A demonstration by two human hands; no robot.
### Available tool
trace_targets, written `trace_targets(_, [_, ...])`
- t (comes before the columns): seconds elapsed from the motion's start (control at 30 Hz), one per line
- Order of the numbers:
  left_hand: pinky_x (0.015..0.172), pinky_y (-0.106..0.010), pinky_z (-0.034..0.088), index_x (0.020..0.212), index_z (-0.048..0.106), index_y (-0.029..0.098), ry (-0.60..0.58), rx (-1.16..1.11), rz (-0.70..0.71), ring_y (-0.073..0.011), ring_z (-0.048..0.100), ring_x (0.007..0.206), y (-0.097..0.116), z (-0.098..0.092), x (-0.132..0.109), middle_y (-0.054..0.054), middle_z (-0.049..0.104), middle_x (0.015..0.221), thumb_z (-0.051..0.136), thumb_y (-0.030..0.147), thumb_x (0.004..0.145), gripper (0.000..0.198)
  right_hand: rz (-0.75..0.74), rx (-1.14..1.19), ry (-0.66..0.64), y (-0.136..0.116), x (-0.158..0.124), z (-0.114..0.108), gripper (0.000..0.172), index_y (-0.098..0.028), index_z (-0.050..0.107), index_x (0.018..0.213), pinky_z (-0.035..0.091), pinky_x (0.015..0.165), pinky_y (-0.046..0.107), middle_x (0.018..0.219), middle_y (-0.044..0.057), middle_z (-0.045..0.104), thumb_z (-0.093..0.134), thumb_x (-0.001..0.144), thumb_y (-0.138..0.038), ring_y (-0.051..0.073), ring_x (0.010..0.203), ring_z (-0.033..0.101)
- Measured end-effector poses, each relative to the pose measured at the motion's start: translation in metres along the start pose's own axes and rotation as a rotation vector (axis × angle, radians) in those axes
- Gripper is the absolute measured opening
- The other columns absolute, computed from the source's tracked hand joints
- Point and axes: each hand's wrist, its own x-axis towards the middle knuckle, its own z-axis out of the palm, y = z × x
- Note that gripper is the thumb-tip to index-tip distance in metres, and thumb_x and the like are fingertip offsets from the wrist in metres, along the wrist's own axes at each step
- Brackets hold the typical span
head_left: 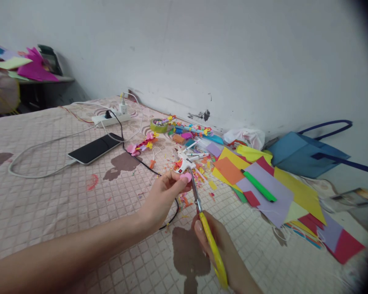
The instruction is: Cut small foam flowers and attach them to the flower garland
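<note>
My left hand [164, 194] pinches a small pink paper piece [186, 178] between thumb and fingers. My right hand [222, 249] grips yellow-handled scissors [210, 237], whose metal blades point up and meet the pink piece at the left fingertips. Just beyond lie a white glue gun [185, 160] and many small coloured paper scraps [202, 169] on the patterned bedcover [49, 196].
Coloured paper sheets [279, 188] with a green marker [259, 186] lie to the right, a blue bag [303, 151] behind them. A phone [95, 148], cables, a power strip [110, 119], a tape roll [158, 125] and paper flowers [142, 143] lie to the left. A wall runs behind.
</note>
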Motion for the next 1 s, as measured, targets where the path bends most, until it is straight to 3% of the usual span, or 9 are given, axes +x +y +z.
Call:
trace_targets(0.73, [0.077,-0.023,0.045,0.071,0.056,0.016,0.013,0.018,-0.018,-0.0089,0.057,0.073,0.003,-0.001,-0.001,0.002,0.061,0.073,0.068,0.031,0.078,0.021,-0.025,-0.02,-0.014,0.0,-0.001,-0.003,0.036,-0.021,0.039,0.068,0.028,0.046,0.022,0.057,-0.005,0.037,0.043,0.086,-0.052,0.011,0.051,0.034])
trace_targets(1.0, [0.074,-0.024,0.046,0.072,0.055,0.016,-0.072,0.102,-0.051,-0.0105,0.06,0.072,0.008,-0.013,0.002,0.0,0.064,0.077,0.068,0.032,0.078,0.021,0.02,0.017,-0.077,0.004,-0.003,-0.007,0.043,-0.021,0.04,0.066,0.024,0.04,0.022,0.048,-0.006,0.037,0.044,0.083,-0.061,0.009,0.042,0.032])
